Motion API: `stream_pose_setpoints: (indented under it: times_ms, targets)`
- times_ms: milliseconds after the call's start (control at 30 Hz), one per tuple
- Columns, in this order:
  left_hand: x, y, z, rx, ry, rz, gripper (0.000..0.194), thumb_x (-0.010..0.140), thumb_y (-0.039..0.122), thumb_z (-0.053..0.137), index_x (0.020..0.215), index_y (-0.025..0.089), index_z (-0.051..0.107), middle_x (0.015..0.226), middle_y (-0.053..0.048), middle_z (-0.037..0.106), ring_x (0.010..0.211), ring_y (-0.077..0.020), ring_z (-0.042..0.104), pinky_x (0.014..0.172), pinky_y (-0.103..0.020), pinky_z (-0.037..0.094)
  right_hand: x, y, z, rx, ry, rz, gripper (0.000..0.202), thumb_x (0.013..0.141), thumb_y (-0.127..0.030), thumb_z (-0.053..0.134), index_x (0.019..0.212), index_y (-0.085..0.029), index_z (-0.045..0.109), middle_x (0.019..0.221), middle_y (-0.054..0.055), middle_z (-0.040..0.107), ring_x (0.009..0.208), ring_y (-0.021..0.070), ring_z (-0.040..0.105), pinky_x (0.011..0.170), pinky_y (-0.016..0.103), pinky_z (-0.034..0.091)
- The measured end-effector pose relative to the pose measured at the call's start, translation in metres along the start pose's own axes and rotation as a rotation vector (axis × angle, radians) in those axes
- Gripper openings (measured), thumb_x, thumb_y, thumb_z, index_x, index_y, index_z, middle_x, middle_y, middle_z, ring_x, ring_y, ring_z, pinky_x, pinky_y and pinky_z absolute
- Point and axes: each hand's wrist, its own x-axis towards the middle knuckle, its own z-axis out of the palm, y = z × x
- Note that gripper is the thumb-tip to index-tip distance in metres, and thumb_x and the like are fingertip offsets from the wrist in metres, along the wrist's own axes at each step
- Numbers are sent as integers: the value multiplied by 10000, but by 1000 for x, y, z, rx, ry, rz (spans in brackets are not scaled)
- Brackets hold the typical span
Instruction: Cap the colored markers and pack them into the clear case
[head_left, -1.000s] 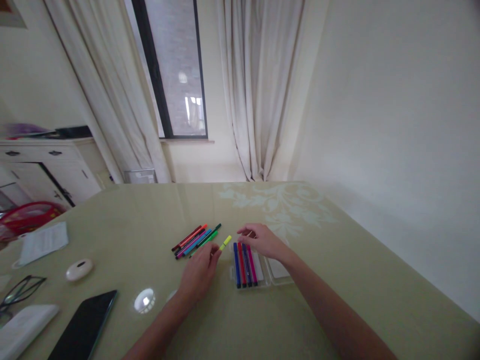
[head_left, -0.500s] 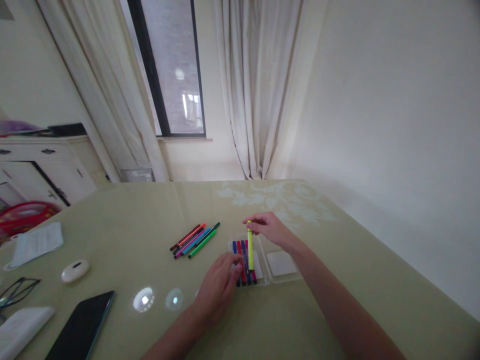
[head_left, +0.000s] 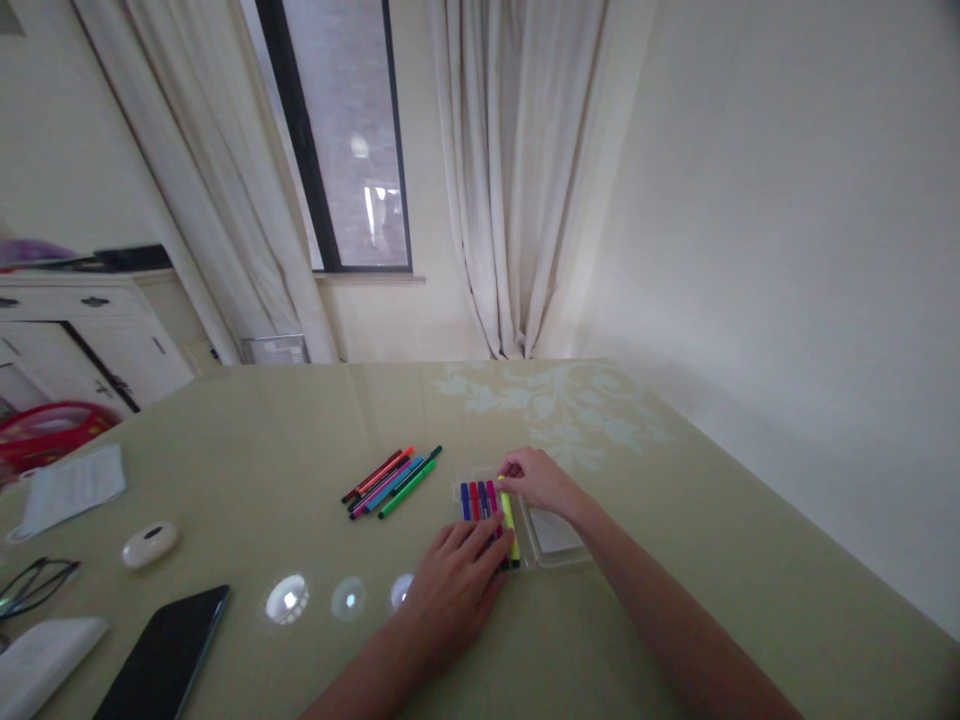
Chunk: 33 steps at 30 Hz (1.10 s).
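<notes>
Views: one, head-worn.
Facing: forward and down across the table (head_left: 247,470), window (head_left: 345,130) at 11 o'clock.
Range: close; left hand (head_left: 456,585) and right hand (head_left: 541,483) at 6 o'clock.
Overlap: none.

Yellow marker (head_left: 511,527) lies flat in clear case (head_left: 559,556) — beside four others.

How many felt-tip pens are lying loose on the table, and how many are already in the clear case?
Loose felt-tip pens in a bunch on the pale green table: 5
Felt-tip pens lined up in the clear plastic case: 5, counting the yellow pen at the right end
Total: 10
</notes>
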Motion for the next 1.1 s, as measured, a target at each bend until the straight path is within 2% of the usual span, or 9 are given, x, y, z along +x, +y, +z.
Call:
stream_pose_setpoints:
  times_ms: [133, 233, 467, 667, 733, 800, 900, 1000, 1100]
  targets:
    - [0, 0, 2, 18, 11, 17, 448, 1026, 290, 513, 1473, 301, 483, 1546, -8, 535, 1281, -248, 546, 1075, -434, 431, -1, -6, 1, -2, -32, -46, 209, 766, -234, 761, 952, -152, 809, 865, 78, 801, 817, 202, 730, 736, 257, 523]
    - [-1, 0, 3, 30, 21, 24, 451, 1029, 296, 513, 1478, 308, 479, 1534, 2, 549, 1281, -244, 540, 1080, -429, 415, -4, -10, -2, -108, -14, -32, 219, 760, -246, 773, 955, -158, 820, 867, 80, 797, 794, 203, 712, 709, 257, 497]
    - [-1, 0, 7, 23, 41, 14, 473, 1007, 268, 540, 1475, 310, 482, 1499, 6, 585, 1283, -249, 531, 1078, -439, 402, -5, -10, -9, -221, -155, -67, 281, 732, -272, 811, 1004, -207, 836, 771, 5, 750, 690, 155, 631, 619, 228, 399]
    - [2, 1, 2, -36, 29, 31, 447, 981, 299, 568, 1427, 297, 528, 1450, -12, 621, 1257, -270, 544, 1070, -457, 411, -3, -6, -5, -237, -153, -28, 333, 704, -280, 844, 1024, -186, 829, 706, -9, 713, 627, 138, 579, 581, 231, 361]
    - [3, -9, -3, -58, 48, 42, 437, 1001, 338, 541, 1435, 286, 522, 1440, -31, 626, 1264, -259, 550, 1078, -445, 416, -4, -6, -5, -216, -159, -25, 348, 706, -274, 841, 1044, -188, 825, 732, -1, 728, 645, 148, 597, 597, 235, 379]
    - [3, -28, -10, -52, 118, -39, 381, 1038, 354, 461, 1390, 249, 564, 1379, -66, 658, 1237, -248, 575, 1076, -438, 425, -4, -9, -7, -192, -134, -25, 370, 716, -271, 835, 1074, -182, 816, 791, 21, 752, 693, 165, 632, 633, 243, 410]
    - [-1, -65, -22, 83, 248, -351, 345, 1050, 320, 373, 1107, 211, 695, 1145, -107, 720, 1096, -275, 630, 1009, -471, 458, -5, -14, -11, -161, -70, -40, 388, 762, -308, 814, 1120, -162, 794, 888, 64, 773, 777, 193, 674, 695, 262, 448]
    - [-10, -95, -30, 246, 230, -545, 273, 993, 358, 466, 974, 224, 703, 1072, -125, 705, 1032, -325, 624, 900, -482, 485, -5, -19, -13, -156, -37, -49, 355, 815, -349, 778, 1112, -154, 788, 911, 82, 773, 789, 200, 679, 707, 274, 456]
    - [-16, -108, -29, 252, 179, -575, 218, 953, 368, 513, 875, 250, 678, 1028, -109, 700, 1013, -321, 624, 873, -455, 479, -5, -20, -13, -146, -16, -52, 314, 829, -338, 764, 1083, -154, 788, 899, 81, 769, 785, 201, 677, 698, 275, 457]
